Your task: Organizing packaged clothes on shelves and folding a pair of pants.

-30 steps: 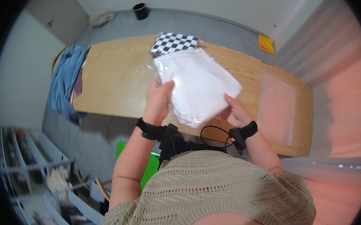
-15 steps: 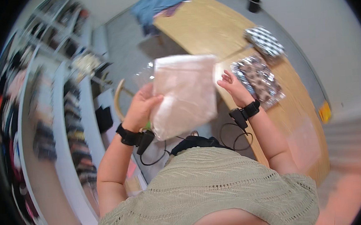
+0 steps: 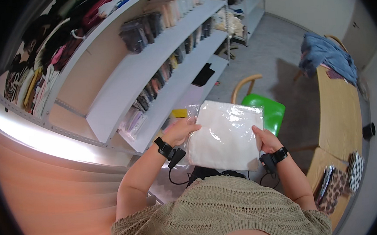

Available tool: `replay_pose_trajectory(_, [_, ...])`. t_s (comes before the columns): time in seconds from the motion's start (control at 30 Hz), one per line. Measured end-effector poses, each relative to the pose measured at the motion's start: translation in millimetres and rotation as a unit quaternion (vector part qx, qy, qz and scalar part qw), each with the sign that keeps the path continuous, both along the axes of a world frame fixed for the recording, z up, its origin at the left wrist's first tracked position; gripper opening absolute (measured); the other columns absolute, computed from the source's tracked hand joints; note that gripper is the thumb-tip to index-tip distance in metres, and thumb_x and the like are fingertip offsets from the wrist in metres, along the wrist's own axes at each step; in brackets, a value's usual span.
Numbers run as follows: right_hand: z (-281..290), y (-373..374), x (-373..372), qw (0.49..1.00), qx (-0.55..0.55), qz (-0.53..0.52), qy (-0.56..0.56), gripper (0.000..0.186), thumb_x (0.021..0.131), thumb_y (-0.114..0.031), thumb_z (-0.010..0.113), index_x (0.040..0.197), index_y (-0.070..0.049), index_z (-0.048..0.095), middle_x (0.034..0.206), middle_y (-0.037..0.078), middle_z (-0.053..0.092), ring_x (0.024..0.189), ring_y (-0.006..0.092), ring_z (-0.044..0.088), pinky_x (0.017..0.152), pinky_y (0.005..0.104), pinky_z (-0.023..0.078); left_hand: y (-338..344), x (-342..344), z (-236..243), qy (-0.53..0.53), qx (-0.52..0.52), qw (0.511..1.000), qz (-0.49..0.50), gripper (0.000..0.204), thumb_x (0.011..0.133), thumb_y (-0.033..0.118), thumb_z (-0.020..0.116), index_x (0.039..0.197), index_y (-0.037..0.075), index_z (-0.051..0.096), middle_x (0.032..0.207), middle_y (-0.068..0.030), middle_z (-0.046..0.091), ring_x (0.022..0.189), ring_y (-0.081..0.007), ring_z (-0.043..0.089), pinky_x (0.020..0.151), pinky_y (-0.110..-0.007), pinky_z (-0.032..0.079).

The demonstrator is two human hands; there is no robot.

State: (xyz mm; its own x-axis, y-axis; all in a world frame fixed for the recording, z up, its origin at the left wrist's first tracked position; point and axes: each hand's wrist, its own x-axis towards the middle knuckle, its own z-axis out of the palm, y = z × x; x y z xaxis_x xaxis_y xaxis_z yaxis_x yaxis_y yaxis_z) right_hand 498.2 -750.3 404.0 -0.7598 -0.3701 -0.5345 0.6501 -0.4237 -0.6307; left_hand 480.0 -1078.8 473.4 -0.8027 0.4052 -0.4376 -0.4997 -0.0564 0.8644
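A folded white cloth item in a clear plastic bag (image 3: 225, 136) is held flat in front of my body. My left hand (image 3: 180, 131) grips its left edge, thumb on top and fingers beneath. On the opposite edge, my right hand (image 3: 267, 139) pinches the bag, also with the thumb on top. Light glints off the plastic, and loose clear film sticks out by my left hand. The fingers under the bag are hidden. Both wrists wear black bands with small black devices and cables.
Shelves (image 3: 120, 85) with several rows of bagged, folded items stand at the left. Behind the bag is a green chair (image 3: 264, 112). A wooden table (image 3: 339, 111) at the right holds a leopard-print package (image 3: 335, 188), a checkered package (image 3: 355, 171) and blue cloth (image 3: 326, 57).
My view has turned left from the table toward the shelves. My right hand, free and apart before, now grips the bag's right edge. My left hand has kept its hold.
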Motion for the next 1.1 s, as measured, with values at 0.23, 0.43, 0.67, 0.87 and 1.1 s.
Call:
replay_pose_trajectory(0.23, [-35.3, -181.9, -138.9, 0.994, 0.092, 0.063, 0.013, 0.038, 0.089, -0.027, 0.060, 0.110, 0.004, 0.053, 0.095, 0.009, 0.061, 0.081, 0.0174, 0.059, 0.071, 0.0313, 0.050, -181.9, -94.7, -22.4, -0.052, -0.073, 0.995, 0.036, 0.037, 0.087, 0.005, 0.055, 0.122, -0.004, 0.047, 0.109, -0.0092, 0.060, 0.098, -0.0146, 0.058, 0.087, -0.028, 0.046])
replay_pose_trajectory(0.43, [23.1, -339.6, -285.6, 0.996, -0.056, 0.048, -0.043, 0.028, 0.092, -0.020, 0.052, 0.109, 0.002, 0.056, 0.100, 0.006, 0.062, 0.087, 0.0174, 0.060, 0.079, 0.0308, 0.049, -333.3, -230.4, 20.3, 0.065, -0.181, 0.971, 0.143, 0.030, 0.083, 0.014, 0.063, 0.107, -0.002, 0.054, 0.093, -0.0057, 0.062, 0.079, -0.0127, 0.058, 0.068, -0.026, 0.048])
replay_pose_trajectory(0.67, [65.0, -489.4, -398.9, 0.974, -0.029, 0.174, 0.141, 0.032, 0.085, -0.014, 0.062, 0.112, 0.001, 0.055, 0.104, 0.008, 0.062, 0.091, 0.0159, 0.060, 0.084, 0.0302, 0.047, -497.0, -356.1, 71.5, 0.120, -0.136, 0.961, 0.209, 0.033, 0.082, 0.010, 0.064, 0.107, -0.007, 0.052, 0.097, -0.0105, 0.061, 0.087, -0.0148, 0.058, 0.076, -0.025, 0.047])
replay_pose_trajectory(0.87, [43.6, -581.6, -485.5, 0.927, 0.071, 0.139, 0.341, 0.023, 0.082, -0.018, 0.064, 0.087, 0.003, 0.065, 0.077, 0.007, 0.065, 0.071, 0.0132, 0.058, 0.068, 0.0306, 0.047, -568.4, -425.6, 82.0, 0.214, -0.274, 0.898, 0.269, 0.029, 0.080, 0.002, 0.060, 0.108, -0.001, 0.053, 0.094, -0.0030, 0.058, 0.087, -0.0100, 0.055, 0.077, -0.022, 0.044])
replay_pose_trajectory(1.1, [70.8, -652.5, -599.1, 0.828, 0.226, 0.045, 0.511, 0.026, 0.080, -0.025, 0.060, 0.078, 0.001, 0.062, 0.070, 0.021, 0.061, 0.067, 0.0373, 0.059, 0.061, 0.0432, 0.045, -637.4, -561.1, 71.6, 0.284, -0.240, 0.865, 0.336, 0.024, 0.082, 0.004, 0.057, 0.106, 0.006, 0.053, 0.102, -0.0033, 0.054, 0.091, -0.0109, 0.051, 0.074, -0.024, 0.040])
